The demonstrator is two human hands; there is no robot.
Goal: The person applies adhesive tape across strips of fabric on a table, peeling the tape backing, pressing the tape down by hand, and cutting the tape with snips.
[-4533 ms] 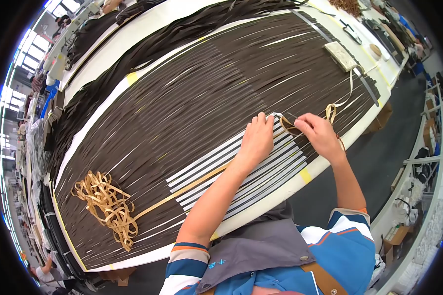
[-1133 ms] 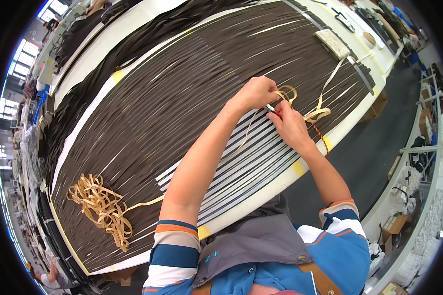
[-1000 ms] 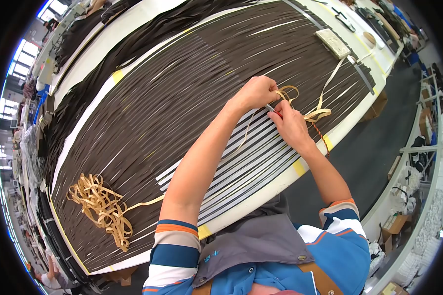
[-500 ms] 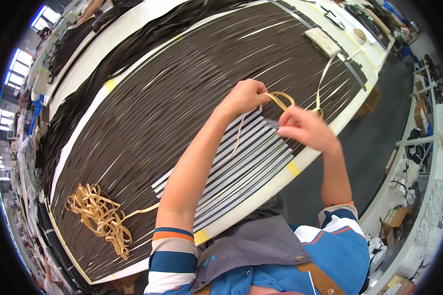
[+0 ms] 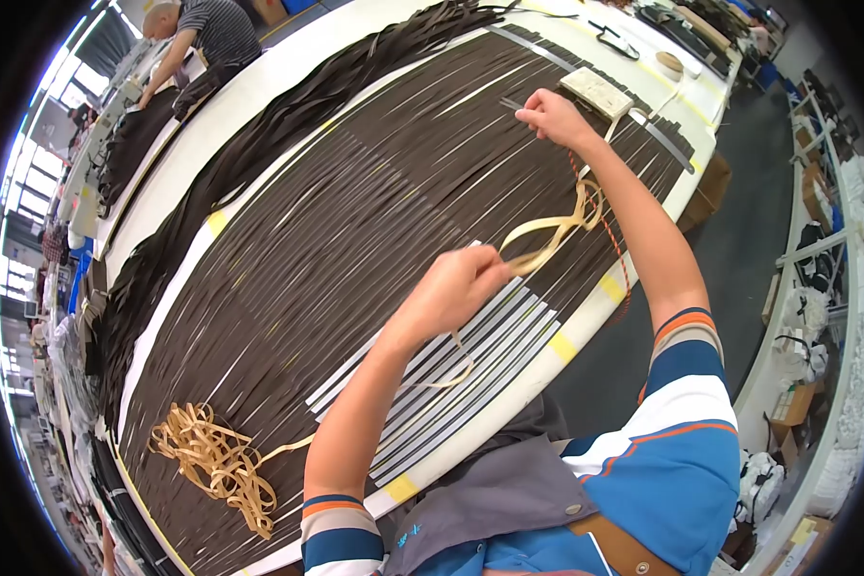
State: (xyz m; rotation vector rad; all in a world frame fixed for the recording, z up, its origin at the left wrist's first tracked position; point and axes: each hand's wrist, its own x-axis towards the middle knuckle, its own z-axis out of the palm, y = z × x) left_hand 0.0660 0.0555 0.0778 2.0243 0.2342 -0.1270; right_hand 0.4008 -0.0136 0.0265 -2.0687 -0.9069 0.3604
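Note:
My left hand (image 5: 459,290) is closed around a tan flat ribbon (image 5: 538,257), just over the dark strips and the pale grey strips (image 5: 470,350). Loops of this ribbon trail from its fingers toward the right, and a thin end curls below the hand. Farther up the board, my right hand (image 5: 553,117) pinches a slim grey metal tool (image 5: 511,103), whose exact kind is too small to tell. A red-orange twisted cord (image 5: 612,235) hangs down from near that hand to the board's near edge. Dark brown strips (image 5: 288,250) lie side by side under both hands.
A tangled heap of tan ribbon (image 5: 216,466) lies at the lower left. Near the right hand sits a whitish block (image 5: 595,93), with a tape roll (image 5: 669,63) beyond it. A bundle of dark strips (image 5: 259,115) runs along the far side. Another person (image 5: 206,34) works at upper left.
My right hand has moved up and away across the board with the metal tool. My left hand has come down and toward me, still on the ribbon, and the ribbon loops now spread between them.

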